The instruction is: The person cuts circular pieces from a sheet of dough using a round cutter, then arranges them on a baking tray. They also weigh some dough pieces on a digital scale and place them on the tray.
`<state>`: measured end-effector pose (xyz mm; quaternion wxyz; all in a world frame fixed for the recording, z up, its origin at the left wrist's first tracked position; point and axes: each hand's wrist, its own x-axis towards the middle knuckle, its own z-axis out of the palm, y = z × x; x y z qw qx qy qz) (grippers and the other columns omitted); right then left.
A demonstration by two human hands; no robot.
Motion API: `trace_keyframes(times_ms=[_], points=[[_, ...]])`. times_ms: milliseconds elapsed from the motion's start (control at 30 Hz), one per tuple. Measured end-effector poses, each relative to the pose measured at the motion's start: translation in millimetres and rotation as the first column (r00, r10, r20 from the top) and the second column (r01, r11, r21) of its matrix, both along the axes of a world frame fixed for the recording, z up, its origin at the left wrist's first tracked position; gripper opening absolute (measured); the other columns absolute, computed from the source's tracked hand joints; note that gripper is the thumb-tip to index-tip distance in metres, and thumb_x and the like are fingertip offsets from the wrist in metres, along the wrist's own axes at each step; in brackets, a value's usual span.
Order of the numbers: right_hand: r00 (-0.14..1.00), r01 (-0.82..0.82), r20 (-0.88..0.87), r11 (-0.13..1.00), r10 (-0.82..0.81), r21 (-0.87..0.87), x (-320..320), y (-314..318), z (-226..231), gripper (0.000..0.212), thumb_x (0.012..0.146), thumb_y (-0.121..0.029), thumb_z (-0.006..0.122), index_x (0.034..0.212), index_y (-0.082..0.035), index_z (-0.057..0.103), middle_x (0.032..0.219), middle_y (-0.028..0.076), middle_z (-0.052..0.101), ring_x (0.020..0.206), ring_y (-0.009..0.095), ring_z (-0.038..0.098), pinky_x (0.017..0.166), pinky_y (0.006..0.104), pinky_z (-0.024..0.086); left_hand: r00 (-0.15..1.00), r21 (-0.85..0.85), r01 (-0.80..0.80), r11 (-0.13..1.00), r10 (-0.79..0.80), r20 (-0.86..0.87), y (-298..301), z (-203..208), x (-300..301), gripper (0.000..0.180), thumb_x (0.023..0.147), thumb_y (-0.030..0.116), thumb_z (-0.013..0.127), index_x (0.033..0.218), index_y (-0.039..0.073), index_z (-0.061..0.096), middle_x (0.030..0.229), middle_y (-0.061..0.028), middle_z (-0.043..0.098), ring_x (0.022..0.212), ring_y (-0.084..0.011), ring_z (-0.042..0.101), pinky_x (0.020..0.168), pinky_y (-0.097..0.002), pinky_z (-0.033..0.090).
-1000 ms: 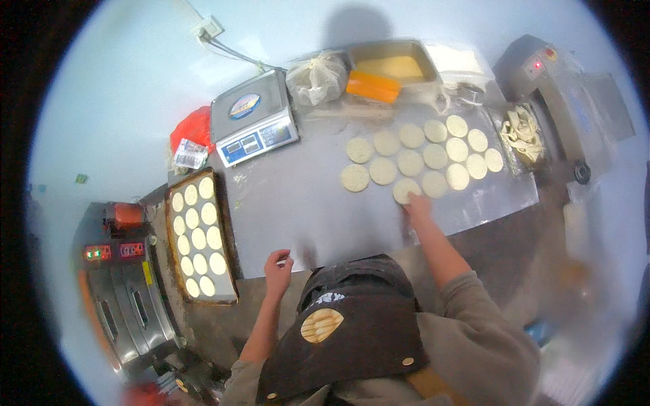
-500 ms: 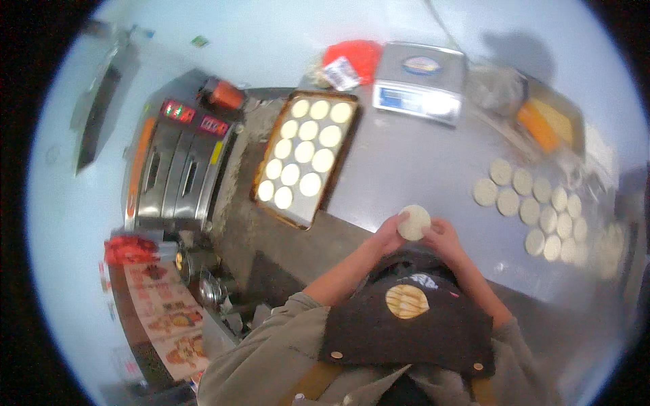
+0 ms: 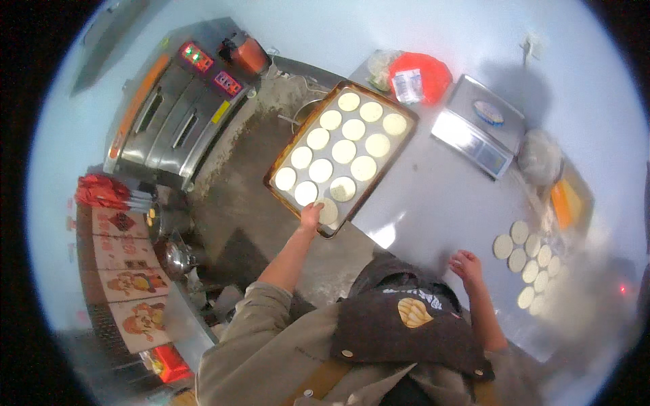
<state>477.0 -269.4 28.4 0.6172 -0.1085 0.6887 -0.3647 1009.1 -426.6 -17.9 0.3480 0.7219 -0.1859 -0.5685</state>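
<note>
A flat, pale dough round (image 3: 328, 212) is pinched at its left edge by my left hand (image 3: 311, 216). It is at the near end of a baking tray (image 3: 273, 177); whether it touches the tray I cannot tell. Rows of similar rounds (image 3: 344, 151) lie on the tray, and one close to my hand has a darker patch. My right hand (image 3: 466, 264) hovers by the near side of the metal table (image 3: 420, 203), empty, its fingers loosely curled and apart. Farther right, several more dough rounds (image 3: 516, 260) lie in rows on the table.
Behind the table's middle stand a digital scale (image 3: 489, 111) and a red plastic bag (image 3: 433, 78). A yellow-orange box (image 3: 567, 206) is at the far right. To the left is a steel oven-like appliance (image 3: 169, 122) with lit displays. Stacked printed boxes (image 3: 135, 274) stand lower left.
My left hand has carried the dough round from in front of me to the tray's near end. My right hand has let go of it and moved right. The view has turned.
</note>
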Motion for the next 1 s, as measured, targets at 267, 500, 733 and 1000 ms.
trace_keyframes(times_ms=[267,500,733,1000], points=[[0.98,-0.126,-0.151,0.991,0.13,0.04,-8,10,16,0.037,0.097,-0.02,0.067,0.128,-0.001,0.058,0.11,0.01,0.07,0.096,0.023,0.072,0.078,0.0355,0.058,0.807,0.135,0.243,0.961,-0.277,0.521,-9,-27,5,0.061,0.085,0.035,0.073,0.137,0.006,0.061,0.135,-0.0171,0.064,0.12,-0.033,0.064,0.099,-0.0444,0.052],[0.858,-0.285,-0.436,0.958,0.272,0.036,-91,43,-1,0.039,0.093,-0.026,0.069,0.121,0.002,0.066,0.108,0.014,0.073,0.088,0.021,0.073,0.075,0.0348,0.057,0.402,-0.05,0.334,0.941,-0.095,0.911,17,10,-23,0.055,0.083,0.027,0.081,0.127,-0.001,0.065,0.128,-0.0209,0.062,0.121,-0.0382,0.058,0.105,-0.0495,0.046],[0.485,-0.261,-0.823,0.948,0.294,0.185,-315,125,-18,0.041,0.092,-0.033,0.063,0.114,0.001,0.071,0.119,0.023,0.07,0.114,0.041,0.065,0.098,0.0465,0.051,0.49,-0.183,0.536,0.824,-0.128,0.862,55,36,-144,0.029,0.089,0.016,0.071,0.114,0.001,0.066,0.111,-0.0124,0.059,0.096,-0.028,0.061,0.083,-0.0437,0.052],[0.21,-0.208,-0.97,0.975,0.124,0.08,-548,183,-49,0.034,0.089,-0.023,0.068,0.118,-0.005,0.07,0.126,0.016,0.068,0.119,0.035,0.063,0.101,0.0444,0.05,0.529,-0.173,0.811,0.559,-0.573,0.626,125,31,-392,0.025,0.088,0.006,0.069,0.112,0.003,0.067,0.112,-0.0109,0.061,0.097,-0.0228,0.065,0.079,-0.0371,0.056]])
